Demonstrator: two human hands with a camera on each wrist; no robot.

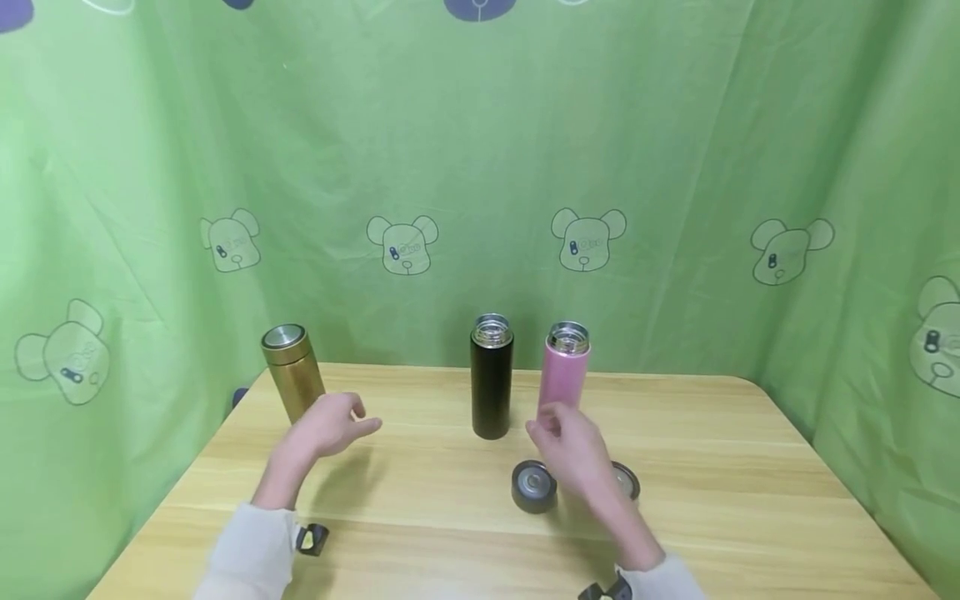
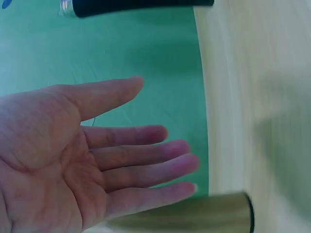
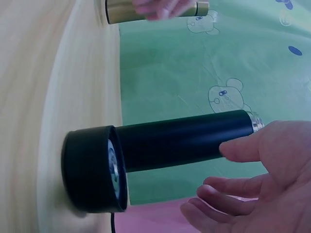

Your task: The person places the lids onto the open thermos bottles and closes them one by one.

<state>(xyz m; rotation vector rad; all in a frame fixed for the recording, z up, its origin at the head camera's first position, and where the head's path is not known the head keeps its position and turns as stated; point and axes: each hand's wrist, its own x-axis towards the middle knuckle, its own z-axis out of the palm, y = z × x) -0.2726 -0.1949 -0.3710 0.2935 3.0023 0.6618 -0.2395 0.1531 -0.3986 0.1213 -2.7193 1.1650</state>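
Observation:
My left hand (image 1: pixel 330 423) is above the table beside a gold thermos (image 1: pixel 295 379) that has its lid on; in the left wrist view its fingers (image 2: pixel 146 160) are extended and hold nothing. In the head view my right hand (image 1: pixel 572 446) covers the lower part of a pink thermos (image 1: pixel 564 375), whose mouth is uncovered. Its fingers (image 3: pixel 228 187) are loosely bent around nothing in the right wrist view. A black thermos (image 1: pixel 492 387), also without a lid, stands upright left of the pink one. Near the right hand lies a black lid (image 1: pixel 534 487), inner side up.
A second dark lid (image 1: pixel 626 481) lies right of the right forearm, which partly hides it. The wooden table (image 1: pixel 420 517) ends at a green curtain (image 1: pixel 480 167) printed with bear heads, which hangs behind and on both sides.

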